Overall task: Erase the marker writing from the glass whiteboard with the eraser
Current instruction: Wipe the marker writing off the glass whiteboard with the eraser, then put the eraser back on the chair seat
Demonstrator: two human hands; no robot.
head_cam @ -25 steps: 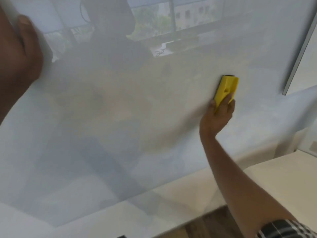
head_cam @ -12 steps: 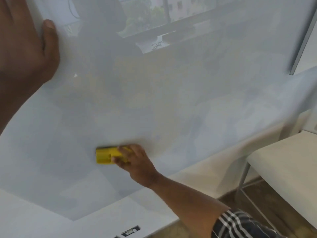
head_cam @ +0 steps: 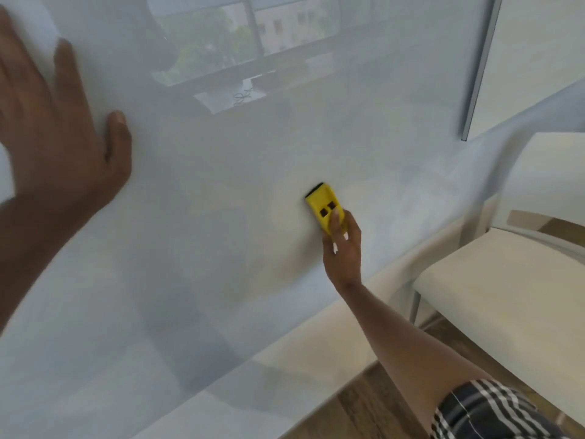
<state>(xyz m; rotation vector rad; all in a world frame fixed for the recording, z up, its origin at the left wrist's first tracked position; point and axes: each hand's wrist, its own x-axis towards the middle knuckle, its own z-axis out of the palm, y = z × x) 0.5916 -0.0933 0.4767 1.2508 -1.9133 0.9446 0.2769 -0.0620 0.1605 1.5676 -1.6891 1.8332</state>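
Since half a second ago the eraser (head_cam: 326, 209) has travelled from low on the left of the board to a point right of centre and higher, and now points up and leftward rather than lying level; the left hand (head_cam: 60, 137) has shifted a little rightward on the glass.

Count: one eraser, one glass whiteboard (head_cam: 221, 248), two hands, one pale chair (head_cam: 506, 280).

The eraser is a yellow block with two dark square recesses on its back and a dark pad at its upper edge, set flat against the glass. The right hand (head_cam: 343, 248) grips its lower end, fingers curled over the back. The left hand lies flat on the board at upper left, fingers straight and spread, holding nothing.

No marker writing can be made out; the glass shows only faint cloudy smears and a window reflection.

The board's right edge, a grey strip, stands well to the right of the eraser; its lower edge runs below the wrist. The chair sits near the lower right corner.
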